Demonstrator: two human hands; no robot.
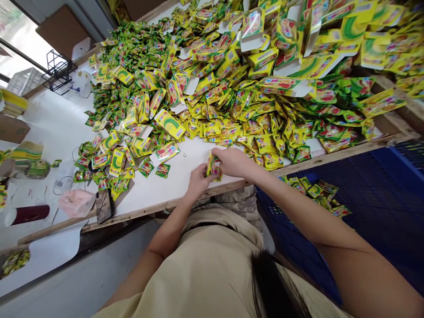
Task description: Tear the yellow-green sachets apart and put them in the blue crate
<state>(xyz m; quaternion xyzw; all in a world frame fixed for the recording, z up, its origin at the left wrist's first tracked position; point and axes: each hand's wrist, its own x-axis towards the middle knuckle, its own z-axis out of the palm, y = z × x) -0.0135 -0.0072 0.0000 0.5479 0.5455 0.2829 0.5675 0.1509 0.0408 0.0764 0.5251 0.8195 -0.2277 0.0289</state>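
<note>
Near the table's front edge, both hands meet at a small yellow packet or box (pixel 213 167). My left hand (pixel 199 180) is closed on its left and lower side, the thumb along its bottom. From the upper right, my right hand (pixel 232 162) pinches its top. The fingers partly cover it, so whether it is a box or a sachet is hard to tell. Just beyond the hands lie yellow and green sachets (pixel 215 129) in a large heap. A yellow box (pixel 170 125) and a white-flapped box (pixel 165 153) lie to the left of the hands.
Below the table's wooden edge (pixel 298 166), at right, a blue crate (pixel 374 194) holds some sachets. A phone (pixel 104 206), a pink bag (pixel 76 202), a dark red cylinder (pixel 31 214) and a black wire rack (pixel 58 72) are at left.
</note>
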